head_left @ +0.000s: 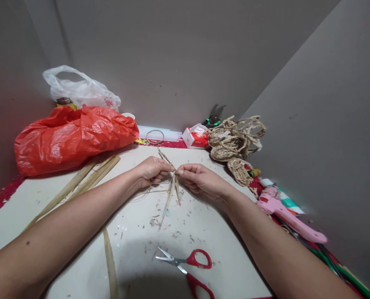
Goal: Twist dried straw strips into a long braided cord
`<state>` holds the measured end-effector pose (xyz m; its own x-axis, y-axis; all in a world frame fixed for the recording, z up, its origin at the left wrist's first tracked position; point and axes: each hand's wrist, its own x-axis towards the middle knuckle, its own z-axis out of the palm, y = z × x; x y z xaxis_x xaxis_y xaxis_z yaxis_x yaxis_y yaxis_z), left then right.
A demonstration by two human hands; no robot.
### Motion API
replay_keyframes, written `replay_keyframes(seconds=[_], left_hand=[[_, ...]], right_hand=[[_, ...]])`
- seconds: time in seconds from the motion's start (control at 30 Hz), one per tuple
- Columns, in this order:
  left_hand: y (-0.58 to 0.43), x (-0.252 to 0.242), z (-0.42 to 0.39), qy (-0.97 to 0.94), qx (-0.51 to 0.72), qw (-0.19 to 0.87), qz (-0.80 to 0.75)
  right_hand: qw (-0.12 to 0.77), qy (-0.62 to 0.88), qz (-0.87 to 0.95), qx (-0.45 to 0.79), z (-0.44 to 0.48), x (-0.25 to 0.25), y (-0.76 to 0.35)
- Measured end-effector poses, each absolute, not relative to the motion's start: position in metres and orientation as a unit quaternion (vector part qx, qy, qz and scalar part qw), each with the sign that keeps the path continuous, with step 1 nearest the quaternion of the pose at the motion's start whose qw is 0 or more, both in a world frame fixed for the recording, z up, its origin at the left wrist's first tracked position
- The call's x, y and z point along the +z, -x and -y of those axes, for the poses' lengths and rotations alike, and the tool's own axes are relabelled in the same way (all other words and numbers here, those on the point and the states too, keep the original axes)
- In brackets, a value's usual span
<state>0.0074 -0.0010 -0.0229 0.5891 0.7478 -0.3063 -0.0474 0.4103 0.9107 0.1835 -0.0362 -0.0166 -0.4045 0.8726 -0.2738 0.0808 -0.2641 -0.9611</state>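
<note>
Dried strips (pixel 172 191) | running between left fingers (pixel 166 167) and right fingers (pixel 185 172) | both pinching them

Left of the scissors (pixel 176 261), a bare left forearm (pixel 79 220) narrows evenly to the wrist (pixel 134 177) and bare left hand (pixel 152 171); a small, dark, roundish spot (pixel 28 243) marks that forearm, well apart from the scissors. Right of the scissors, the right forearm (pixel 262 228), bare too, tapers to a bare right hand (pixel 203 179).
</note>
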Motion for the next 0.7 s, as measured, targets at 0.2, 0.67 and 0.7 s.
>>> replay_keyframes(seconds=[0.2,0.67,0.7], left_hand=[[-0.0061,-0.0201,-0.0002,-0.447,0.241,0.786,-0.352],[-0.0085,-0.0168,0.0013,-0.423,0.244,0.787,-0.377],[-0.009,-0.0175,0.0015,-0.429,0.247,0.784,-0.376]], right_hand=[[0.311,0.456,0.519,0.653,0.0369,-0.0173,-0.1817],[0.356,0.523,0.683,0.366,0.0388,-0.0241,-0.1749],[0.357,0.519,0.687,0.362,0.039,-0.0246,-0.1747]])
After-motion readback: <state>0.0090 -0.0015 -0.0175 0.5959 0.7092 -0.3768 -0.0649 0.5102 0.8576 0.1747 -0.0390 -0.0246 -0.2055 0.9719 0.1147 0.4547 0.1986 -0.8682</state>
